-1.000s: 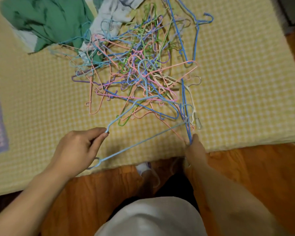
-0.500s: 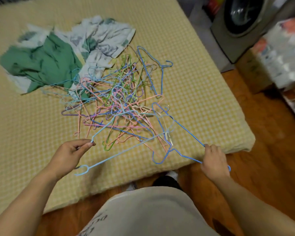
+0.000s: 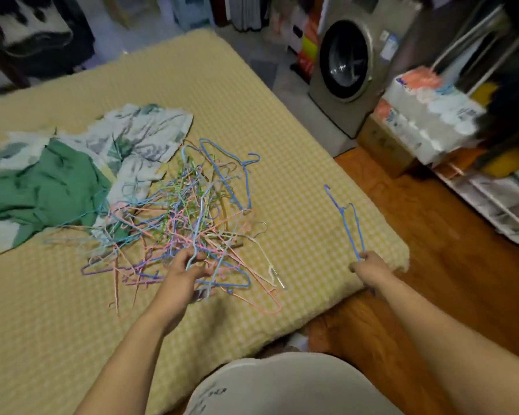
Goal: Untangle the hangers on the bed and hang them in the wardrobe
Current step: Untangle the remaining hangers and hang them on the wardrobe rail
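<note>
Your right hand [image 3: 369,265] grips a freed thin blue wire hanger [image 3: 349,223] above the yellow checked bed [image 3: 282,121], while your left hand [image 3: 189,268] clutches a pale-blue hanger [image 3: 197,235] in the multicoloured tangle [image 3: 177,223]: pulling may drag neighbours off the edge.

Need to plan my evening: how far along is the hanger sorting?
Early. Done: one blue hanger is free of the tangle, held up by the right hand. In hand: the left hand grips a light-blue hanger in the pile. Left: most hangers lie knotted on the bed; none hung.
</note>
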Available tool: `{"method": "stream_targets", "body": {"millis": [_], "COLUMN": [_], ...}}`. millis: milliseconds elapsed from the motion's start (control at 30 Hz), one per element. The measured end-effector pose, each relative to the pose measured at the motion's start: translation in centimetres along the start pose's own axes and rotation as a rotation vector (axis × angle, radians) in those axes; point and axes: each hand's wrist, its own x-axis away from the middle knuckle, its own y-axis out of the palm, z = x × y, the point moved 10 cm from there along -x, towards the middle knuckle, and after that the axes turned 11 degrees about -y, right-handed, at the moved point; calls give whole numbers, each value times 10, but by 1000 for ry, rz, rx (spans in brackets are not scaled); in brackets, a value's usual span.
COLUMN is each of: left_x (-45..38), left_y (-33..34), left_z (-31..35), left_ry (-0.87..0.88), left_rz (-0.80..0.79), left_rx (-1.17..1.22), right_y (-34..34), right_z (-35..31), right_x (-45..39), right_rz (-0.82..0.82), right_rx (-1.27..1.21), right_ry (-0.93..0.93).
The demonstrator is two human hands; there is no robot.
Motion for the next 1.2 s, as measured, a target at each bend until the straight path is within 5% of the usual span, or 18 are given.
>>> {"method": "stream_targets", "body": {"millis": [133,367,600,767,933,1200], "left_x": [-3,28,140,236,352,619], "left_y": [40,115,188,239,303,421], "left_z": [19,-8,-87,-178,-246,-312], "left_ry": [-20,-56,-199,-402,-325,-222], "left_rz": [-195,-562,-856,-1074,-1261,-1666], "left_rx": [-112,-307,-720,-990,-1209,-1248], "right_y": [17,67,94,94,59,-64], "right_z": [-27,31,135,230,308,410], "right_x": [68,231,384,504,609,795], "right_rz": [113,398,660,992,1306,1728], "right_rx": [-625,-1110,-1247,-1414,-1480,-1173], "right_ry": [-63,-9,234,383,478,425]}}
